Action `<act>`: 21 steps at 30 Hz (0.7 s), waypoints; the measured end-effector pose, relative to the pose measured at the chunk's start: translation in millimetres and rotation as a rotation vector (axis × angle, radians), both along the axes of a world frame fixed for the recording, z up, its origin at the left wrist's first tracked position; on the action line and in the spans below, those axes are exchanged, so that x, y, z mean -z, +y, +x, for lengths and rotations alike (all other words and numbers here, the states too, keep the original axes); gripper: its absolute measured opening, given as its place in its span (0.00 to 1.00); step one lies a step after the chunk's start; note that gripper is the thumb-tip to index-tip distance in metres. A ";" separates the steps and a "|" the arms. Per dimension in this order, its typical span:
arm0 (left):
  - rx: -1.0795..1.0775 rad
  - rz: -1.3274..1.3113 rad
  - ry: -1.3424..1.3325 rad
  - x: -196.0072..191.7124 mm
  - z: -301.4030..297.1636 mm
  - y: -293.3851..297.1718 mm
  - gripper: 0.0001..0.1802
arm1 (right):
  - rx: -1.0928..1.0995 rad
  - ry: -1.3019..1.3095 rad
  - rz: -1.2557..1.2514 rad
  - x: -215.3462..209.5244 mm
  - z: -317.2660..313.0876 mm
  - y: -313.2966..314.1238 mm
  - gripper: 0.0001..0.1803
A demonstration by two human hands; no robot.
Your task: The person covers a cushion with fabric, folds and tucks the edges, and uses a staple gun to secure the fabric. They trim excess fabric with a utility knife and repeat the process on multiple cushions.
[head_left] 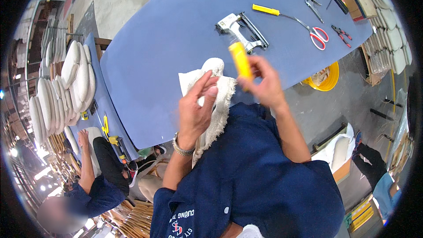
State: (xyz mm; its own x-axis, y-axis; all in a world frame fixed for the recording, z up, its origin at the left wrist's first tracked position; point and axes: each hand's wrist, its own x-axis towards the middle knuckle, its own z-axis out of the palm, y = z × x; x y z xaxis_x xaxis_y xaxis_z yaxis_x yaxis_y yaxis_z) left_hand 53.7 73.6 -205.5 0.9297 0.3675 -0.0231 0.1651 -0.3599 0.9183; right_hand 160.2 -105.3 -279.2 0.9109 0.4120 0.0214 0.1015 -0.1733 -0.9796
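In front of me, at the near edge of the blue table, is a white padded piece [213, 64] with loose white fabric [222, 101] whose border is frayed. My left hand [196, 112], a metal watch at its wrist, rests against this fabric with fingers stretched out and slightly apart. My right hand [264, 83] is closed around the yellow handle [240, 59] of a tool, raised beside the piece. Motion blurs the tool, so its tip cannot be made out. A silver staple gun [240, 31] lies on the table just beyond.
Farther right on the table [154, 44] lie a yellow-handled tool [265, 9], red-and-white scissors [318, 37], silver pliers [313, 9], red-handled pliers [342, 33] and a box [358, 0]. Below stands a yellow bucket [327, 78]. A co-worker [101, 194] sits at left near stacked cushions [77, 70].
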 end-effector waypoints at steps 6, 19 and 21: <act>-0.259 -0.125 -0.009 13.0 -3.9 -2.4 0.18 | -0.268 -0.097 0.064 -28.1 -28.1 36.4 0.28; 0.113 0.584 0.398 5.0 -27.8 29.2 0.26 | -0.226 0.189 0.023 42.0 -27.9 78.5 0.17; 0.130 0.605 0.419 6.5 -26.7 36.8 0.25 | -0.236 0.146 0.058 47.2 -26.5 81.0 0.17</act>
State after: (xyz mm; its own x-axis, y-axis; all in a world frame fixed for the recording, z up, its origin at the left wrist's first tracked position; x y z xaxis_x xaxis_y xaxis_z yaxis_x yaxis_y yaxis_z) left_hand 27.1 110.5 -212.0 0.9244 0.3162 -0.2133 0.3791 -0.8228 0.4233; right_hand 133.7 -24.3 -326.4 0.7850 0.6151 -0.0736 -0.0109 -0.1052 -0.9944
